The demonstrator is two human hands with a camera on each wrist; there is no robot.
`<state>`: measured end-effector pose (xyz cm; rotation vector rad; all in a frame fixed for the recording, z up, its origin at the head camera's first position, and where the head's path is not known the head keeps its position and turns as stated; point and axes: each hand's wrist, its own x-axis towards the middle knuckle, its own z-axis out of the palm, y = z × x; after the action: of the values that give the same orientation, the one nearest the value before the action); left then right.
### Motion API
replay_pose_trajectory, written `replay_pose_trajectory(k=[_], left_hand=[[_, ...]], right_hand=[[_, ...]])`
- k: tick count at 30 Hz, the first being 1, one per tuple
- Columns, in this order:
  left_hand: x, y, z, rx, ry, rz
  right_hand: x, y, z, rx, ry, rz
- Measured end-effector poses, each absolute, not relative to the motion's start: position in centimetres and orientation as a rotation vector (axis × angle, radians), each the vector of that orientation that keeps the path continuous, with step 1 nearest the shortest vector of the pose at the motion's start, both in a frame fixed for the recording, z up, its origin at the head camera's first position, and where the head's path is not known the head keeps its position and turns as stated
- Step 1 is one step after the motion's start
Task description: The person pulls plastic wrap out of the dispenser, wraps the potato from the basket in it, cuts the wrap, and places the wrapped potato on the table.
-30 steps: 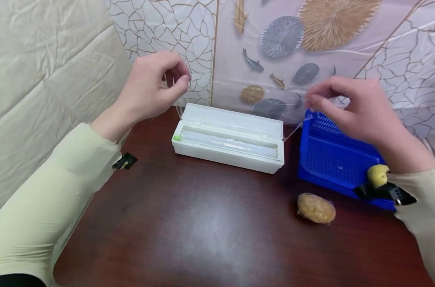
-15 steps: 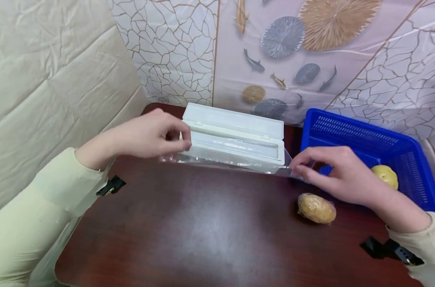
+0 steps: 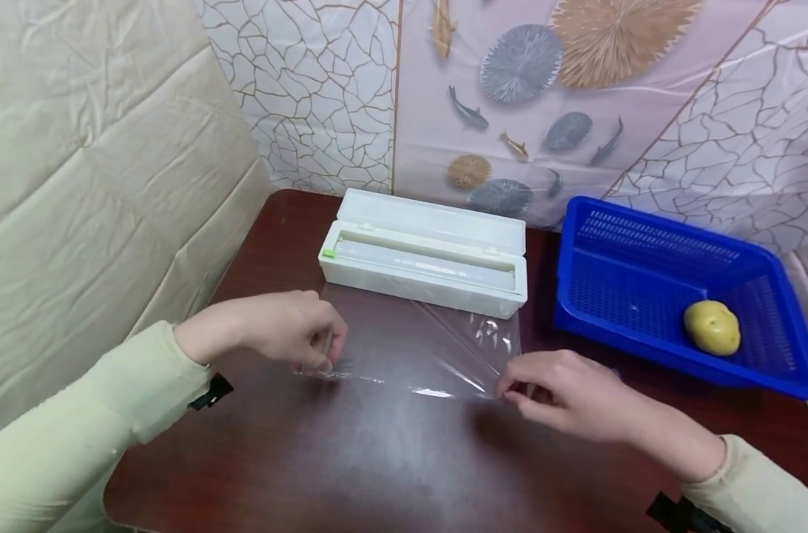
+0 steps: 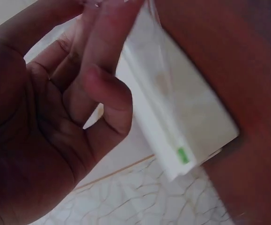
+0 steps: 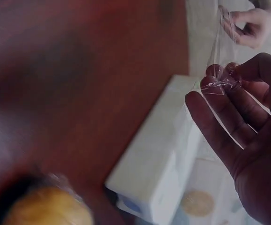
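A sheet of cling film [image 3: 404,344] stretches from the white dispenser box [image 3: 420,287] toward the front of the table. My left hand [image 3: 287,329] pinches its near left corner, and my right hand [image 3: 570,392] pinches the near right corner. Between the two hands the front edge hangs taut, with a diagonal crease on the right side. The box lid stands open, and the film roll [image 3: 424,265] lies inside. In the right wrist view the film bunches at the right fingertips [image 5: 212,86]. A film-wrapped potato [image 5: 48,208] shows there too; my right hand hides it in the head view.
At the right stands a blue plastic basket [image 3: 670,216] with a bare yellow potato [image 3: 712,327] inside. The dark wooden table [image 3: 257,459] ends at a beige fabric wall [image 3: 111,170] on the left. A patterned covering [image 3: 324,96] rises behind the box.
Both hands have come down and toward the front of the table, drawing the cling film out of the box. The right hand now covers the wrapped potato in the head view.
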<state>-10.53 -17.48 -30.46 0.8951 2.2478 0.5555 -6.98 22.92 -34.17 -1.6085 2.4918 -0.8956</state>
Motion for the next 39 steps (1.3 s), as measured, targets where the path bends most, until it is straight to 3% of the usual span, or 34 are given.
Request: replay_pose_trajectory(k=[20, 30, 39], left_hand=[[-10.4, -17.5, -39.6, 1.064, 2.394, 0.316], [-9.7, -17.3, -40.6, 1.061, 2.506, 0.244], [-9.4, -17.7, -41.2, 1.088, 2.536, 0.286]], right_hand=[[-5.6, 21.0, -42.4, -1.772, 2.547, -0.494], [-5.9, 20.8, -43.3, -1.574, 2.519, -0.599], [-6.5, 20.7, -43.8, -1.582, 2.535, -0.617]])
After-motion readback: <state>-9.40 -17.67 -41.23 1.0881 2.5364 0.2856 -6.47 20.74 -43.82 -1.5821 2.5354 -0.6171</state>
